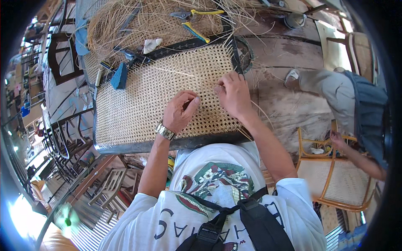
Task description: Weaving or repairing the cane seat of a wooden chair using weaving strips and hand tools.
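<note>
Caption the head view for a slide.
Left hand and right hand over a cane panel, with loose strands and cutters beyond its dark far edge.

Cane panel point(146, 92) is showing a rough matt weave, black frame point(209, 140) is looking glossy, metal wristwatch point(165, 131) is gleaming

Yeah, we're in a furniture workshop: bare chair frame point(69, 77), loose cane strands point(113, 21), pruners point(184, 15), woven cane panel point(155, 83).
</note>
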A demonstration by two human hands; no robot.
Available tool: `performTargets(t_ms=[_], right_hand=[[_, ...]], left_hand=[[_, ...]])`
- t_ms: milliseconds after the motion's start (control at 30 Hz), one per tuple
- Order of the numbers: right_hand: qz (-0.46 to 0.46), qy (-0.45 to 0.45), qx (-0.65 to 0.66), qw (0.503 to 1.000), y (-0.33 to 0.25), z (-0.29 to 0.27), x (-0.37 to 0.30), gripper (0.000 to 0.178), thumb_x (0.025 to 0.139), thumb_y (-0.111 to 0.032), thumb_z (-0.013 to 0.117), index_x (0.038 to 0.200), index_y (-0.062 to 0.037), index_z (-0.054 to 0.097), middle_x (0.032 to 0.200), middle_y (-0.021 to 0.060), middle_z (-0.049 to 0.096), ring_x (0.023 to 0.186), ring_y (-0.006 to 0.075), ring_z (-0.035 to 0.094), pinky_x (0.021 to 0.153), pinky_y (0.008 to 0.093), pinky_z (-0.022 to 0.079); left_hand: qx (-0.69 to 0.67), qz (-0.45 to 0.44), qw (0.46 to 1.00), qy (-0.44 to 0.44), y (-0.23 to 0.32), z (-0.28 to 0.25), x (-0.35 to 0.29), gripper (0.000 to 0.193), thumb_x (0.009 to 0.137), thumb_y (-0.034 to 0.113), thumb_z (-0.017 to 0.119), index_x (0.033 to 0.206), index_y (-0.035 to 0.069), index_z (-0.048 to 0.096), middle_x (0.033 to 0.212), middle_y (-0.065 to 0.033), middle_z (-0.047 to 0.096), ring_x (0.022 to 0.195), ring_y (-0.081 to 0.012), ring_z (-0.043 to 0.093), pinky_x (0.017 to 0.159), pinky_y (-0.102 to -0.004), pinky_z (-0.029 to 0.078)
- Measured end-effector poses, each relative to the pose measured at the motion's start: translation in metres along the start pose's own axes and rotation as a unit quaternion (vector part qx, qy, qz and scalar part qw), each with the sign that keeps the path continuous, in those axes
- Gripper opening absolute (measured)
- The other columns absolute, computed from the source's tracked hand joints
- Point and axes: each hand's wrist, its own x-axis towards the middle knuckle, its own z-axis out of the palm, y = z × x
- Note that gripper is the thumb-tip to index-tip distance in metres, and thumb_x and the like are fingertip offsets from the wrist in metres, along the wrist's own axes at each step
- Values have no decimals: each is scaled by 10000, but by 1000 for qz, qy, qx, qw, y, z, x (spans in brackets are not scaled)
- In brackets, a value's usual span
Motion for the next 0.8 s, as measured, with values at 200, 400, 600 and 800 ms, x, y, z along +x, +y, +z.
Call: performTargets(t_ms=[200,400,600,800], right_hand=[[180,-109,349,913,13,-24,18,118,923,-119,694,966,-14,658,823,19,671,758,117,623,668,277,493],[170,193,542,800,4,-95,10,116,954,-155,684,962,-39,681,829,24,663,715,105,614,681,243,507],[96,94,158,978,-16,-83,12,147,897,-176,694,946,-39,717,847,132,698,705,266,665,657,355,516],[212,-147,68,964,18,-36,11,207,844,-216,691,930,-31,724,929,191,681,811,313,681,728,390,529]], left_hand=[[14,40,999,-28,1,-3,12,172,916,214,701,938,43,692,819,-114,642,694,-243,620,620,-350,482],[130,171,972,-94,31,39,28,171,940,208,652,954,39,668,1189,-167,666,834,-374,705,692,-424,573],[207,179,944,-185,40,82,25,274,987,280,560,1131,47,572,1322,-174,566,768,-385,686,638,-484,564],[161,202,944,-205,20,44,36,246,997,261,528,1106,55,609,1232,-178,620,782,-380,687,670,-488,553]])
